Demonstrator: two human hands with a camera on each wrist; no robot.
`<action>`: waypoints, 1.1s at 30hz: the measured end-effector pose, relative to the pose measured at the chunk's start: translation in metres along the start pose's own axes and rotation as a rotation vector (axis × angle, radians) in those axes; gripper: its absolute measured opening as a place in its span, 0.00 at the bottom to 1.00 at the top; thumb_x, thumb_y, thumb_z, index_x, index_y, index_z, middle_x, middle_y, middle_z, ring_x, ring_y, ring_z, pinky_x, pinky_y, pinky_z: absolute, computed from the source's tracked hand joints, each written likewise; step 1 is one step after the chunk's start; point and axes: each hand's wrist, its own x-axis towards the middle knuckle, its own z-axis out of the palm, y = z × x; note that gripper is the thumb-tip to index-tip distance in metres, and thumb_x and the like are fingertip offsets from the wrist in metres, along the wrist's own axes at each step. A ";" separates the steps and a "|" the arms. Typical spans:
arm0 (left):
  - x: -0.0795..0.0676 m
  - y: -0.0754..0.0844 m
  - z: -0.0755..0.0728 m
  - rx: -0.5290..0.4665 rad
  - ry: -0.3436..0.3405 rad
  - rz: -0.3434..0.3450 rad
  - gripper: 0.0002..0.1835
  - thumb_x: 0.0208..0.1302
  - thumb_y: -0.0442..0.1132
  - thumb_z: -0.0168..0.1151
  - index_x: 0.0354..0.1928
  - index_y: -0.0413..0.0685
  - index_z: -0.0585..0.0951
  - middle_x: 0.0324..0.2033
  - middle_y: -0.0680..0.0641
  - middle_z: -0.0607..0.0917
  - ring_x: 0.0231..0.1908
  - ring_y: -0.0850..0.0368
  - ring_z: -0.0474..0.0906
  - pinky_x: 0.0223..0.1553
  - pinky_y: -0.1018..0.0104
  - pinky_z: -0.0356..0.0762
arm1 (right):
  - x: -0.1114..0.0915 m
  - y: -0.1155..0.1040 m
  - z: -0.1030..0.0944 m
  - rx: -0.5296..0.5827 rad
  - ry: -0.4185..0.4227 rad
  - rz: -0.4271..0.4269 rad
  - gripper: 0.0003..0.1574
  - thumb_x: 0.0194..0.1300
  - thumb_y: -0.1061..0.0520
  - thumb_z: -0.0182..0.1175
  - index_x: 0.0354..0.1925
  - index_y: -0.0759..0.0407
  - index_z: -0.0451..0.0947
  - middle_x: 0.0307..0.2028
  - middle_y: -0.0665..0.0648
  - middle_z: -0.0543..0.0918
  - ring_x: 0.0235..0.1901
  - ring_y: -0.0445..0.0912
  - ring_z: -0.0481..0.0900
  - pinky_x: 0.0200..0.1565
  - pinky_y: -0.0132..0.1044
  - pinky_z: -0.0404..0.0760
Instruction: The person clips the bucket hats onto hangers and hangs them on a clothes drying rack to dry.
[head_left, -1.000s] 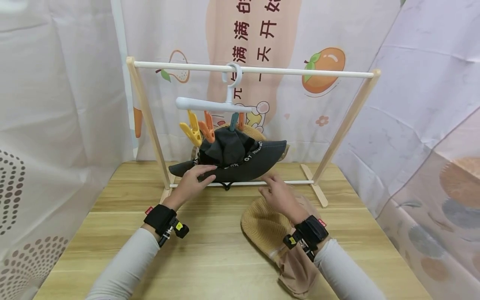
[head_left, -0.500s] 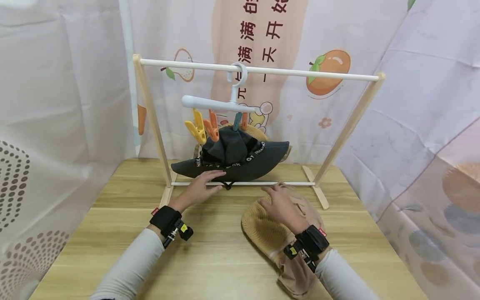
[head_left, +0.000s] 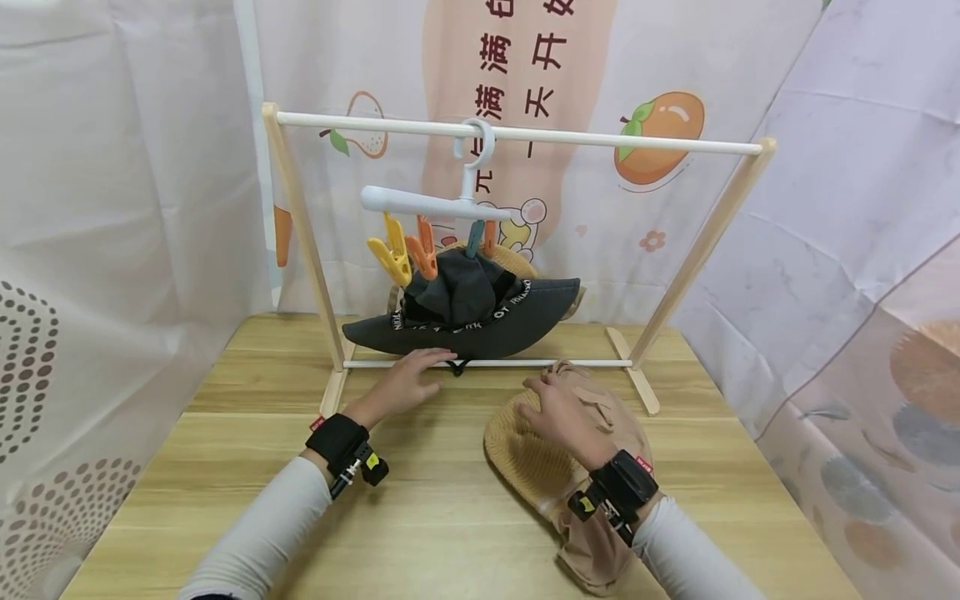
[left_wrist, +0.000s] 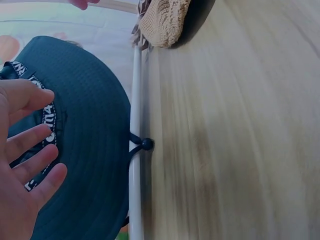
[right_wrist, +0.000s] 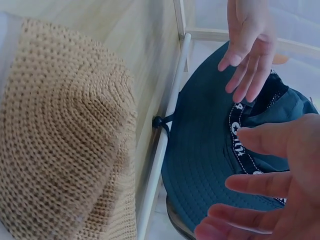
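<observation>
A dark bucket hat [head_left: 517, 321] with a lettered band hangs from a pale blue hanger [head_left: 420, 202], held by several clothespins, among them a yellow clothespin [head_left: 392, 254]. My left hand [head_left: 401, 385] is just below and in front of its brim, fingers loosely extended and holding nothing. My right hand [head_left: 564, 417], fingers spread and slightly bent, hovers over a tan knitted hat [head_left: 517, 450] on the table. Nothing is in its grasp. Below the dark brim dangles a black cord with a toggle [left_wrist: 147, 144]. Behind the dark hat, part of another tan hat [head_left: 513, 262] shows.
The hanger hooks over the white top rail [head_left: 615, 142] of a wooden-legged rack [head_left: 705, 242] on the wood-grain table [head_left: 420, 500]. A lower white rail [head_left: 555, 363] runs close to the tabletop. Printed curtains [head_left: 337, 50] enclose the back and sides.
Both hands have drawn down from the dark hat's brim, the left slightly rightward and the right to over the knitted hat. The dark hat still hangs from the rack.
</observation>
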 end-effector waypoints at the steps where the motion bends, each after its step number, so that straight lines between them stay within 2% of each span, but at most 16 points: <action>1: 0.000 0.000 0.001 0.001 -0.002 -0.002 0.27 0.61 0.35 0.60 0.63 0.52 0.70 0.64 0.42 0.70 0.63 0.44 0.62 0.61 0.43 0.64 | 0.000 0.000 0.000 0.003 -0.012 0.009 0.29 0.63 0.50 0.58 0.57 0.65 0.71 0.56 0.72 0.70 0.55 0.61 0.69 0.52 0.56 0.73; 3: 0.001 0.000 0.005 0.010 -0.008 0.005 0.26 0.61 0.37 0.60 0.63 0.52 0.71 0.63 0.43 0.70 0.63 0.44 0.63 0.61 0.43 0.65 | -0.001 -0.001 0.001 0.013 -0.030 0.030 0.29 0.63 0.50 0.58 0.57 0.65 0.71 0.60 0.75 0.66 0.59 0.64 0.65 0.56 0.58 0.70; 5: 0.001 -0.002 0.007 0.027 -0.019 0.013 0.26 0.61 0.39 0.61 0.63 0.52 0.71 0.63 0.43 0.71 0.62 0.45 0.64 0.60 0.44 0.66 | -0.001 -0.001 0.005 0.016 -0.028 0.046 0.28 0.63 0.50 0.58 0.57 0.65 0.71 0.59 0.74 0.67 0.58 0.63 0.67 0.55 0.57 0.72; 8: 0.001 -0.003 0.012 0.035 -0.014 0.018 0.27 0.60 0.40 0.62 0.62 0.52 0.71 0.62 0.43 0.72 0.61 0.46 0.65 0.60 0.45 0.66 | -0.001 -0.002 0.013 0.027 -0.013 0.052 0.27 0.62 0.52 0.59 0.55 0.65 0.72 0.50 0.69 0.72 0.45 0.57 0.74 0.47 0.52 0.76; 10: 0.001 -0.003 0.017 0.028 -0.008 0.016 0.27 0.59 0.39 0.63 0.62 0.53 0.72 0.61 0.43 0.73 0.61 0.47 0.65 0.60 0.46 0.66 | -0.003 -0.001 0.018 0.028 -0.005 0.043 0.27 0.60 0.52 0.60 0.54 0.66 0.74 0.43 0.65 0.73 0.37 0.52 0.73 0.42 0.48 0.77; 12: 0.001 -0.003 0.023 0.021 -0.015 0.009 0.27 0.59 0.38 0.64 0.61 0.54 0.72 0.61 0.43 0.73 0.61 0.48 0.65 0.61 0.47 0.66 | -0.006 0.000 0.021 0.036 -0.011 0.042 0.27 0.59 0.52 0.61 0.53 0.66 0.74 0.41 0.64 0.73 0.33 0.50 0.71 0.40 0.47 0.76; 17: 0.003 -0.001 0.039 -0.008 -0.083 0.009 0.27 0.59 0.37 0.63 0.62 0.51 0.71 0.62 0.43 0.72 0.62 0.47 0.64 0.63 0.46 0.63 | -0.014 0.004 0.021 0.028 0.002 0.060 0.26 0.57 0.51 0.64 0.50 0.66 0.76 0.43 0.66 0.76 0.38 0.54 0.76 0.42 0.50 0.78; 20: 0.005 0.000 0.045 -0.010 -0.099 0.017 0.27 0.58 0.33 0.63 0.61 0.48 0.72 0.61 0.42 0.73 0.63 0.43 0.62 0.63 0.44 0.61 | -0.016 0.005 0.019 0.029 -0.010 0.057 0.26 0.58 0.51 0.64 0.51 0.65 0.76 0.44 0.66 0.77 0.40 0.54 0.77 0.42 0.50 0.78; 24: 0.007 0.000 0.051 0.027 -0.091 0.052 0.27 0.56 0.30 0.64 0.59 0.45 0.73 0.59 0.43 0.75 0.61 0.43 0.65 0.63 0.45 0.63 | -0.017 0.005 0.021 0.028 -0.043 0.044 0.26 0.58 0.52 0.64 0.51 0.66 0.76 0.42 0.64 0.77 0.37 0.52 0.76 0.39 0.47 0.79; 28: 0.010 0.001 0.058 0.061 -0.097 0.095 0.26 0.55 0.31 0.64 0.58 0.45 0.74 0.57 0.46 0.77 0.58 0.50 0.69 0.60 0.52 0.68 | -0.018 0.005 0.025 0.017 -0.037 0.055 0.25 0.56 0.52 0.65 0.48 0.66 0.78 0.37 0.61 0.76 0.31 0.48 0.74 0.34 0.44 0.77; 33: 0.009 0.003 0.069 0.093 -0.127 0.112 0.25 0.55 0.28 0.62 0.57 0.46 0.75 0.57 0.47 0.78 0.58 0.52 0.70 0.61 0.54 0.68 | -0.022 0.006 0.032 0.002 -0.041 0.046 0.23 0.54 0.52 0.66 0.45 0.66 0.79 0.34 0.60 0.75 0.27 0.46 0.71 0.30 0.41 0.75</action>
